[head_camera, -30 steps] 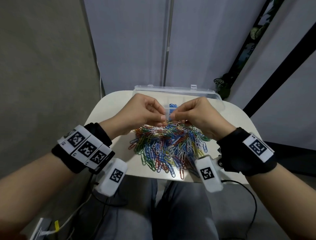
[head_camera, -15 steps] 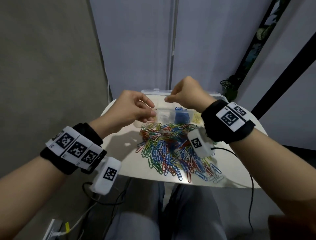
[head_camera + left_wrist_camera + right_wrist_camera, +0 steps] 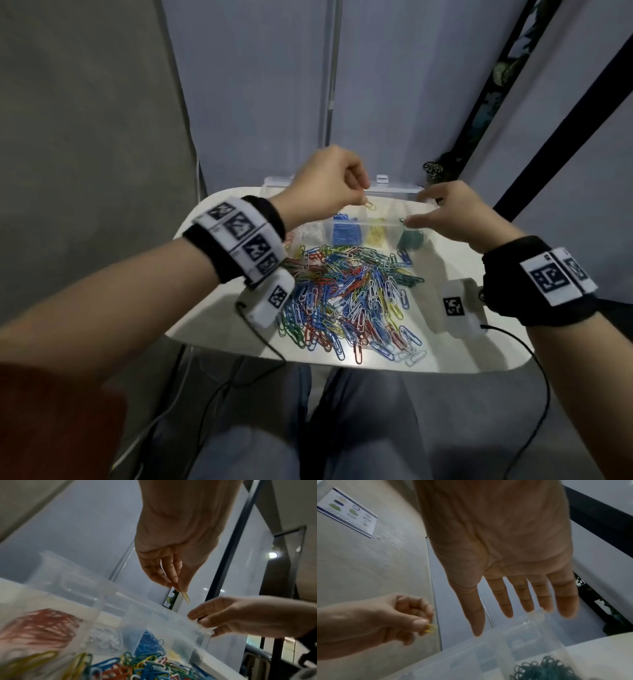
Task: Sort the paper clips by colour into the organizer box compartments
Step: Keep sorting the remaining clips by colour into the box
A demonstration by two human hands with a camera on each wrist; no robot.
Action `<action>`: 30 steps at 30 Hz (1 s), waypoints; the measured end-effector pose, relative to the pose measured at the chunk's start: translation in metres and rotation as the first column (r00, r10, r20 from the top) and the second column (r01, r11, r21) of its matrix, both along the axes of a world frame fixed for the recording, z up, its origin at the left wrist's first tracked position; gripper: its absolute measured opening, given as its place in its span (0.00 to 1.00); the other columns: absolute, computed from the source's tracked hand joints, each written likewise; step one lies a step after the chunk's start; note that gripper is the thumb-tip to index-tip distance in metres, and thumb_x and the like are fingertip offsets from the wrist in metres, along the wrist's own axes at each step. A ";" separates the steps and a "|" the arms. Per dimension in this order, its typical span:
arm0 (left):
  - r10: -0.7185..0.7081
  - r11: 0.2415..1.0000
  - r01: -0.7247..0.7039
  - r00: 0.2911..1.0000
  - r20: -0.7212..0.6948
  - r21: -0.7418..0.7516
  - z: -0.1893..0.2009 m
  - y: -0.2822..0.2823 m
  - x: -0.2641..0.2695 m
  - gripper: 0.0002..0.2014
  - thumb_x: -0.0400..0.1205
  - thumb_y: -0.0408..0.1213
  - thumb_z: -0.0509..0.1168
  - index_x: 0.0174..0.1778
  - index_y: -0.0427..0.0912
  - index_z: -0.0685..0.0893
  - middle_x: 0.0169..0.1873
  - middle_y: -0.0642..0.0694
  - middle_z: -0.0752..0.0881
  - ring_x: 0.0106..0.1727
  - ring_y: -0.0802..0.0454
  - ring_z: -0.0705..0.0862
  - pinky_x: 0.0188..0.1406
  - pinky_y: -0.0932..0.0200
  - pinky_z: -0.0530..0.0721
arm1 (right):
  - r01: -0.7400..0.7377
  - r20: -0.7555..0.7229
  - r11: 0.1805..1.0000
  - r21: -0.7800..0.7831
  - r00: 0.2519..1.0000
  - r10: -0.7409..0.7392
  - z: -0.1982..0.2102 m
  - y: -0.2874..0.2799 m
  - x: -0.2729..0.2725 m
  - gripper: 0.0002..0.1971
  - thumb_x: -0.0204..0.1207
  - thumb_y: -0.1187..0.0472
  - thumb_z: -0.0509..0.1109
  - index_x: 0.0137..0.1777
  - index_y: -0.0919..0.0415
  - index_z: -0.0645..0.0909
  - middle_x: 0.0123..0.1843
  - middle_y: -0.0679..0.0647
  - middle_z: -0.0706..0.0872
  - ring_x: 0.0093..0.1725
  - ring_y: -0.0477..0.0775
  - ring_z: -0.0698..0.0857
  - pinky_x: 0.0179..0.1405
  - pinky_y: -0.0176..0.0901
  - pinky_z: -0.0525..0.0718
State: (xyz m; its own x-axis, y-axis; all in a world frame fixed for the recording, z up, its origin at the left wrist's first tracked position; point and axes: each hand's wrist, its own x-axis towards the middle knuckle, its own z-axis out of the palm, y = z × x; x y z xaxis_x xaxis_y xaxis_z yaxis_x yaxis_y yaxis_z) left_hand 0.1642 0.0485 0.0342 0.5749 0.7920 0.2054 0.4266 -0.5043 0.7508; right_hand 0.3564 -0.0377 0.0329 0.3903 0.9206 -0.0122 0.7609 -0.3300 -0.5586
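Left hand pinches a small yellow wire paper clip at frame centre above the clear plastic organizer box; right hand, fingers spread, holds nothing. A loose release could drop the clip into the blue compartment.

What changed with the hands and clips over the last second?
A second ago both hands met, fingertips together, over the pile. Now the left hand has lifted over the organizer box, pinching a yellow paper clip above the compartments. The right hand has swung right, fingers straight and empty, over the green compartment. The mixed pile stays put.
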 end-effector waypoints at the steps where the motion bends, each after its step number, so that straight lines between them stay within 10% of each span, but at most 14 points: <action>1: 0.008 0.999 -0.006 0.999 -0.037 0.044 -0.002 0.002 0.010 0.10 0.70 0.32 0.79 0.36 0.50 0.85 0.29 0.56 0.86 0.35 0.57 0.87 0.42 0.52 0.88 | -0.015 0.000 1.000 -0.005 1.000 0.015 -0.002 -0.002 0.000 0.29 0.68 0.57 0.82 0.69 0.64 0.80 0.70 0.60 0.80 0.67 0.58 0.79 0.55 0.39 0.72; 7: 0.015 0.993 0.015 0.966 -0.258 0.114 -0.019 0.008 0.033 0.22 0.74 0.49 0.76 0.61 0.46 0.84 0.53 0.50 0.89 0.53 0.53 0.85 0.56 0.53 0.83 | -0.009 0.081 0.996 0.084 0.997 0.002 -0.005 -0.018 0.003 0.22 0.67 0.54 0.82 0.61 0.56 0.84 0.64 0.58 0.84 0.69 0.59 0.76 0.63 0.51 0.77; 10: 0.016 0.985 0.056 0.914 -0.405 0.165 -0.022 0.008 0.015 0.36 0.75 0.61 0.70 0.76 0.46 0.72 0.71 0.44 0.77 0.72 0.44 0.72 0.71 0.45 0.71 | -0.050 0.113 0.992 0.119 0.993 0.037 0.004 -0.031 0.002 0.16 0.66 0.57 0.83 0.52 0.56 0.86 0.49 0.57 0.85 0.56 0.58 0.79 0.43 0.47 0.77; 14: 0.160 0.971 -0.050 0.860 -0.485 0.232 -0.019 0.003 -0.029 0.44 0.72 0.67 0.67 0.81 0.49 0.63 0.77 0.40 0.66 0.79 0.42 0.60 0.74 0.43 0.59 | -0.183 0.134 0.974 -0.133 0.970 0.201 0.001 -0.039 -0.002 0.15 0.64 0.63 0.84 0.51 0.59 0.86 0.42 0.55 0.86 0.36 0.52 0.79 0.32 0.40 0.74; 19: 0.365 0.931 -0.313 0.798 -0.480 0.187 -0.028 0.007 -0.083 0.44 0.77 0.65 0.63 0.84 0.46 0.57 0.80 0.35 0.61 0.81 0.37 0.56 0.76 0.35 0.55 | -0.211 0.197 0.897 -0.388 0.932 0.304 -0.020 -0.037 -0.005 0.23 0.63 0.60 0.85 0.58 0.56 0.85 0.45 0.54 0.87 0.39 0.52 0.82 0.41 0.42 0.78; 25: 0.310 0.938 -0.345 0.871 -0.380 -0.026 -0.043 0.019 -0.109 0.34 0.82 0.60 0.60 0.79 0.44 0.64 0.54 0.47 0.86 0.66 0.40 0.78 0.72 0.36 0.69 | -0.275 0.265 0.887 -0.372 0.884 0.386 -0.031 -0.033 -0.026 0.15 0.63 0.61 0.84 0.49 0.59 0.85 0.42 0.53 0.82 0.42 0.55 0.79 0.38 0.41 0.74; 30: 0.238 0.960 -0.270 0.924 -0.300 -0.072 -0.039 0.018 -0.106 0.25 0.84 0.52 0.63 0.75 0.47 0.74 0.40 0.47 0.88 0.44 0.45 0.84 0.50 0.49 0.82 | -0.299 0.283 0.895 -0.331 0.874 0.396 -0.033 -0.027 -0.029 0.03 0.63 0.70 0.79 0.37 0.67 0.89 0.35 0.61 0.90 0.31 0.54 0.83 0.33 0.43 0.83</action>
State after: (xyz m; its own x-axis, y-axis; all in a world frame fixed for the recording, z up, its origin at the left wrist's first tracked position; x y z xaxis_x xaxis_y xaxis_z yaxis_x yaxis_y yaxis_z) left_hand 0.0578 0.0663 -0.0048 0.3726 0.9273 -0.0345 0.7340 -0.2718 0.6224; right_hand 0.3271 -0.0651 0.0000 0.0707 0.9760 -0.2057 0.9779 -0.1085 -0.1785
